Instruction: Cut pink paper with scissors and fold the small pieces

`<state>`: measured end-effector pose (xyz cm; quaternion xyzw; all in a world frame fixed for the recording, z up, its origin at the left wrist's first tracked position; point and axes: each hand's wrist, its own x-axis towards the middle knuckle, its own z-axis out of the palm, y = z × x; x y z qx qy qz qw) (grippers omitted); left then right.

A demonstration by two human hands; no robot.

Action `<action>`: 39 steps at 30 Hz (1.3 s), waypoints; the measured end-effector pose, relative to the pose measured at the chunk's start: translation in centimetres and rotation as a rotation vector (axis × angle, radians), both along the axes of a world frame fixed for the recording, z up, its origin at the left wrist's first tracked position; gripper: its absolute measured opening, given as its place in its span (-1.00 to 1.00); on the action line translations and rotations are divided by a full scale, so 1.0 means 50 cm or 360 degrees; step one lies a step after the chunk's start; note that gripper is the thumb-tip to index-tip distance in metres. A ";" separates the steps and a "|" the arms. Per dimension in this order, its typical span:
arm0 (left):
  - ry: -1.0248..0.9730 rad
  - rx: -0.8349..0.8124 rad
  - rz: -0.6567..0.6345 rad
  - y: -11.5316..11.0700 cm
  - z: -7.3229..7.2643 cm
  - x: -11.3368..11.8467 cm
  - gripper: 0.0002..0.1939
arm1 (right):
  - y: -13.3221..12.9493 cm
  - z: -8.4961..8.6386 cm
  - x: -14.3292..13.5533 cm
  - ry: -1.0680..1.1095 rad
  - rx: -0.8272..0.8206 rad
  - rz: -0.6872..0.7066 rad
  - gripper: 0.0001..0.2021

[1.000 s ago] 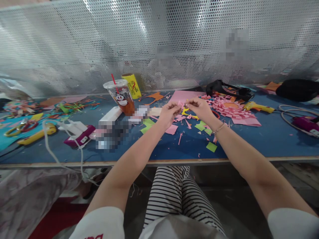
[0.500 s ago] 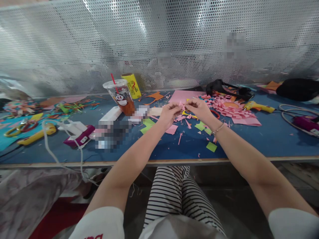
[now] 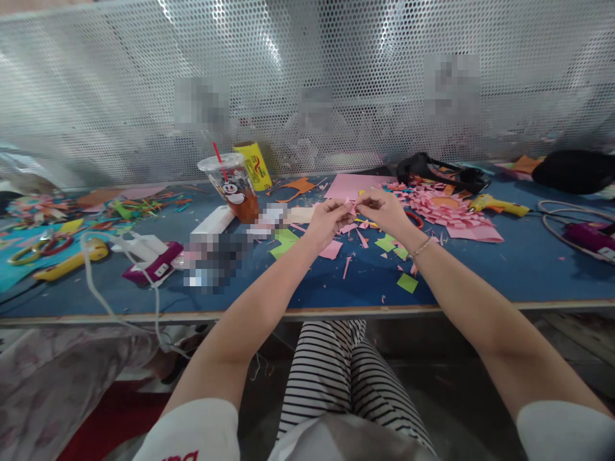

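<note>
Above the blue table, my left hand (image 3: 330, 216) pinches a small piece of pink paper (image 3: 350, 206) between thumb and fingers. My right hand (image 3: 382, 208) is closed in a pinch at the other side of the same piece, close to the left fingertips. The paper's exact shape is too small to make out. Pink and green paper scraps (image 3: 331, 250) lie below the hands. Just right of my right hand sits a pink fringed paper flower (image 3: 444, 202) with an orange middle. Red-handled scissors (image 3: 414, 219) are partly hidden behind the right wrist.
A drink cup (image 3: 235, 189) with a red straw and a yellow packet (image 3: 256, 166) stand at the back left. A yellow glue gun (image 3: 500, 205) lies right, another glue gun (image 3: 74, 259) left, near a purple power strip (image 3: 152, 264) with white cables. Perforated metal sheet (image 3: 288, 57) rises behind.
Both hands stay in nearly the same place at the pink paper. Only the fingers have shifted slightly; the things on the table have not moved.
</note>
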<state>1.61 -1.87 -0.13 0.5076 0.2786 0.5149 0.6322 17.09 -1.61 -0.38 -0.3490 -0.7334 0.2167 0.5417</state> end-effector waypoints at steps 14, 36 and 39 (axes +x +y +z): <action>0.0016 0.0060 0.0001 -0.003 0.004 0.001 -0.80 | -0.010 0.007 -0.004 -0.0045 0.0091 -0.0106 -0.94; -0.0113 -0.0197 -0.0164 -0.005 0.011 -0.006 -0.91 | -0.037 0.024 0.004 -0.0418 0.0451 -0.0128 -0.91; -0.0115 -0.0206 -0.0166 -0.006 0.012 -0.006 -0.91 | -0.039 0.025 0.003 -0.0468 0.0484 -0.0133 -0.91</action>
